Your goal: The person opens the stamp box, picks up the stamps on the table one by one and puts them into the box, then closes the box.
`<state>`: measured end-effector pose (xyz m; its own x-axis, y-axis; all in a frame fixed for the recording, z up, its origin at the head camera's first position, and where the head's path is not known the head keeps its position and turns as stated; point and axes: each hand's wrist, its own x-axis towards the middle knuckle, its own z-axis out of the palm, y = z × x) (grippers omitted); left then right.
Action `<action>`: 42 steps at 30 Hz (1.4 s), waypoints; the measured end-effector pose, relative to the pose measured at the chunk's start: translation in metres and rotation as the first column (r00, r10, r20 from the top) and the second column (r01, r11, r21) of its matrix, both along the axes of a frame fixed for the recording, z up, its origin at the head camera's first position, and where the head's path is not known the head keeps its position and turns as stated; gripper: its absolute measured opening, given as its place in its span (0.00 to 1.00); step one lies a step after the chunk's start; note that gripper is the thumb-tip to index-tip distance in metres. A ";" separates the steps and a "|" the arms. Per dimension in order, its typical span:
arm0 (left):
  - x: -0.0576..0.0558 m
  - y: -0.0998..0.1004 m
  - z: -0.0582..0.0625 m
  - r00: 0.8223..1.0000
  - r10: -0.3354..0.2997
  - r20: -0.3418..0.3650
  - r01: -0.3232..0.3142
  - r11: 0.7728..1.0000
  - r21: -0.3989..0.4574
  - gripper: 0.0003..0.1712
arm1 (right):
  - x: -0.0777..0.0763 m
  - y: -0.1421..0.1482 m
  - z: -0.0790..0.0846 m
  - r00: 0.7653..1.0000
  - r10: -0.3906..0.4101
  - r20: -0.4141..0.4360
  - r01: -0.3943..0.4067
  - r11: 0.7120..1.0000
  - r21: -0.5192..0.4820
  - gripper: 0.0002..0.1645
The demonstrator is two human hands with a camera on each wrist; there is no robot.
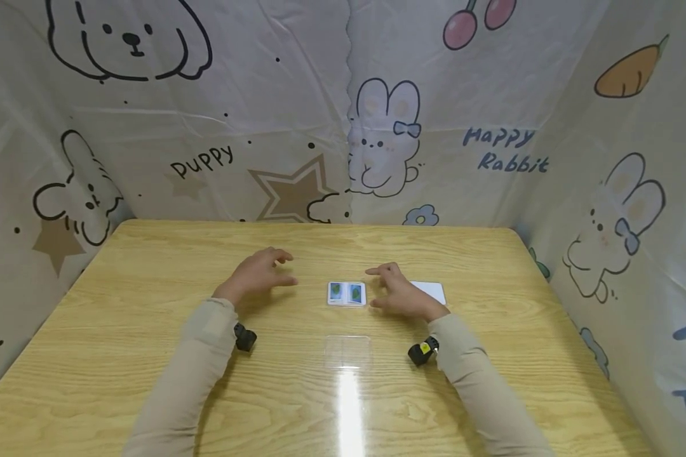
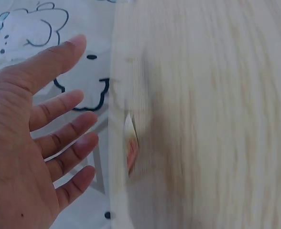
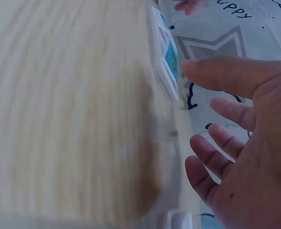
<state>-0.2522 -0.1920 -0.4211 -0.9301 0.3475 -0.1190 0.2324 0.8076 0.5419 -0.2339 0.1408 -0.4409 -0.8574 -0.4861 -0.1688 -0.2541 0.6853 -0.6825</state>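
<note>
In the head view a small clear case (image 1: 346, 294) with two blue-and-green picture cards lies flat on the wooden table between the hands. The left hand (image 1: 258, 274) hovers to its left with fingers spread, holding nothing. To the right of the case is the right hand (image 1: 403, 293), its thumb and index finger near the edge, apart from it. The right wrist view shows the case (image 3: 165, 52) beyond the thumb tip. Partly hidden behind the right hand lies a white flat rectangle (image 1: 430, 292). Nearer the person rests a transparent lid-like piece (image 1: 348, 353), faint against the wood.
The wooden table (image 1: 120, 355) has a bright light reflection in front of the transparent piece. Cloth walls (image 1: 297, 114) with cartoon drawings stand along the back and sides. Each wrist carries a small black camera, one at the left (image 1: 244, 337) and one at the right (image 1: 423, 351).
</note>
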 end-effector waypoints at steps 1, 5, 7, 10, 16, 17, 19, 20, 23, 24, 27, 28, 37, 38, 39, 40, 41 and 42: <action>0.000 -0.002 -0.001 1.000 0.005 -0.001 -0.005 1.000 -0.009 0.37 | 0.000 0.002 0.001 1.000 0.002 -0.010 -0.002 1.000 0.001 0.41; -0.002 -0.011 -0.001 1.000 -0.001 0.013 0.001 1.000 -0.020 0.36 | 0.000 0.013 0.006 1.000 -0.006 -0.009 0.006 1.000 -0.006 0.42; -0.002 -0.014 -0.001 0.999 -0.007 0.031 0.008 1.000 -0.023 0.36 | 0.000 0.020 0.008 1.000 -0.017 -0.001 0.017 1.000 -0.011 0.43; 0.000 -0.017 0.001 0.998 -0.001 0.059 0.003 0.999 -0.037 0.36 | 0.001 0.031 0.009 0.999 -0.036 0.004 0.036 0.999 -0.018 0.44; 0.000 -0.024 -0.001 0.998 0.026 0.051 -0.022 0.997 -0.076 0.36 | 0.000 0.057 0.009 0.998 -0.061 -0.018 0.061 0.998 -0.013 0.44; 0.000 -0.025 -0.002 0.998 0.030 0.048 -0.026 0.997 -0.079 0.36 | 0.001 0.061 0.010 0.998 -0.060 -0.023 0.060 0.998 -0.011 0.44; -0.001 -0.027 -0.003 0.998 0.033 0.046 -0.030 0.996 -0.079 0.36 | 0.001 0.069 0.010 0.998 -0.059 -0.026 0.059 0.998 -0.012 0.44; -0.001 -0.028 -0.004 0.998 0.039 0.047 -0.036 0.996 -0.077 0.36 | 0.001 0.072 0.010 0.998 -0.060 -0.029 0.060 0.998 -0.012 0.44; -0.002 -0.031 -0.006 0.997 0.049 0.053 -0.045 0.996 -0.073 0.36 | 0.001 0.083 0.008 0.997 -0.069 -0.045 0.069 0.998 -0.006 0.44; -0.002 -0.032 -0.007 0.997 0.053 0.056 -0.049 0.996 -0.072 0.36 | 0.001 0.086 0.007 0.996 -0.073 -0.051 0.074 0.997 0.000 0.45; -0.001 -0.034 -0.009 0.996 0.061 0.068 -0.057 0.996 -0.064 0.35 | 0.000 0.093 0.004 0.993 -0.083 -0.079 0.086 0.996 0.035 0.45; -0.001 -0.035 -0.010 0.995 0.064 0.073 -0.059 0.996 -0.063 0.35 | 0.000 0.096 0.004 0.993 -0.085 -0.087 0.089 0.995 0.050 0.45; 0.001 -0.033 -0.014 0.994 0.087 0.066 -0.081 0.993 -0.081 0.34 | 0.003 0.108 0.001 0.991 -0.088 -0.104 0.099 0.989 0.109 0.47; 0.001 -0.033 -0.014 0.994 0.089 0.064 -0.084 0.993 -0.082 0.34 | 0.003 0.109 0.001 0.991 -0.087 -0.104 0.099 0.989 0.112 0.47; 0.001 -0.033 -0.014 0.994 0.090 0.061 -0.085 0.993 -0.082 0.34 | 0.004 0.110 0.000 0.991 -0.091 -0.102 0.103 0.988 0.112 0.47; 0.001 -0.033 -0.014 0.994 0.091 0.059 -0.086 0.993 -0.081 0.33 | 0.004 0.111 0.000 0.991 -0.090 -0.103 0.102 0.988 0.114 0.47; 0.002 -0.033 -0.014 0.994 0.092 0.056 -0.088 0.993 -0.079 0.33 | 0.005 0.112 -0.001 0.990 -0.093 -0.102 0.105 0.988 0.115 0.46; 0.002 -0.033 -0.014 0.994 0.093 0.055 -0.089 0.993 -0.075 0.33 | 0.005 0.113 -0.002 0.990 -0.095 -0.103 0.106 0.988 0.116 0.46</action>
